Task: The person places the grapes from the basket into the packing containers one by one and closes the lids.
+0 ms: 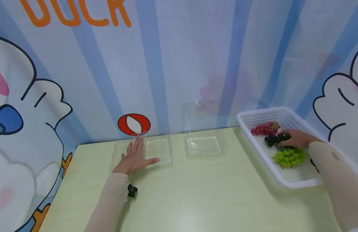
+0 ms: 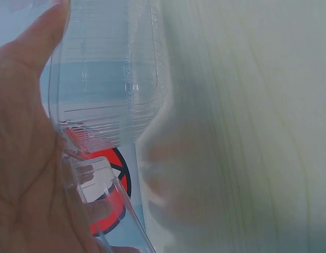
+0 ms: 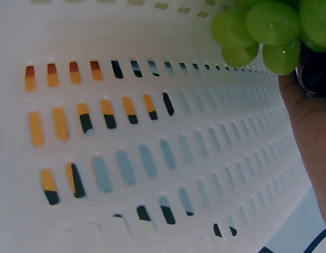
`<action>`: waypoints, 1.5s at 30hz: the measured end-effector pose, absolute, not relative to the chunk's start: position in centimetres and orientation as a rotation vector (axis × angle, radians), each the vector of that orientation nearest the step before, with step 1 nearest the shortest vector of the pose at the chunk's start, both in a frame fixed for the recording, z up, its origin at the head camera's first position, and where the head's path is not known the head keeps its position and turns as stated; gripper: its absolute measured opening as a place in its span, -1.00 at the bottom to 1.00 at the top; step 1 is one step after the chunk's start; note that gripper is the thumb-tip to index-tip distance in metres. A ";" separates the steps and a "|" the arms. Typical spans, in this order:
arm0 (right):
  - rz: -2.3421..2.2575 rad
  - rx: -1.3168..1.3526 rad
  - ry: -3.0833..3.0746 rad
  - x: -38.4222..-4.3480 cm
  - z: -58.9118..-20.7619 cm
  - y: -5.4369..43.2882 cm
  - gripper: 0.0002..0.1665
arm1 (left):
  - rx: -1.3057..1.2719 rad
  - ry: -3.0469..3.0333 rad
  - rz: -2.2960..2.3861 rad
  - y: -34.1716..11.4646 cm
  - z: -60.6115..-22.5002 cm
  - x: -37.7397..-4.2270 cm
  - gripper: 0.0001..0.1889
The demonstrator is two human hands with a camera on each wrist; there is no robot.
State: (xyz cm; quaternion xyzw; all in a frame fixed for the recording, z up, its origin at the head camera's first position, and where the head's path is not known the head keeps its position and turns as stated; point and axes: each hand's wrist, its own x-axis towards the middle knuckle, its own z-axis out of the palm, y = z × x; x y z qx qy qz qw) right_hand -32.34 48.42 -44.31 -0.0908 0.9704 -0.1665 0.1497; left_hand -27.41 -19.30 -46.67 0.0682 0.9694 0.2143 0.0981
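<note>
In the head view my left hand (image 1: pixel 134 160) lies with spread, straight fingers on a clear plastic clamshell box (image 1: pixel 158 148) at the table's back left. The wrist view shows the ribbed wall of that box (image 2: pixel 107 79) beside my palm and thumb. My right hand (image 1: pixel 297 138) reaches into a white slotted basket (image 1: pixel 300 184), its fingers curled round a bunch of black grapes (image 1: pixel 273 139). Nearer me in the basket is a bunch of green grapes (image 1: pixel 290 158); red grapes (image 1: pixel 264 129) lie behind. One dark grape (image 3: pixel 315 71) shows by my right palm.
A second clear clamshell box (image 1: pixel 205 143) stands with its lid up at the back middle, against a printed cloth backdrop (image 1: pixel 184 64). The pale wooden table (image 1: pixel 196 190) spreads out in front. Part of a dark bunch (image 1: pixel 314 166) shows beside my right forearm.
</note>
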 end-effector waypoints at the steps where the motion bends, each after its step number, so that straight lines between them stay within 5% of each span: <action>1: -0.492 -0.251 2.786 -32.3 -44.3 48.4 -0.11 | 0.201 2.871 0.632 -19.3 -46.7 -27.4 0.41; 21: -0.587 -0.075 2.792 -32.8 -44.1 48.8 0.19 | 0.214 2.880 0.607 -19.2 -46.8 -27.6 0.40; 29: -0.846 -0.101 2.652 -32.8 -43.1 48.4 -0.19 | 0.209 2.883 0.611 -19.3 -46.8 -27.5 0.41; 45: -1.191 -0.057 2.466 -32.5 -42.6 49.0 -0.31 | 0.208 2.873 0.631 -19.4 -46.8 -27.4 0.41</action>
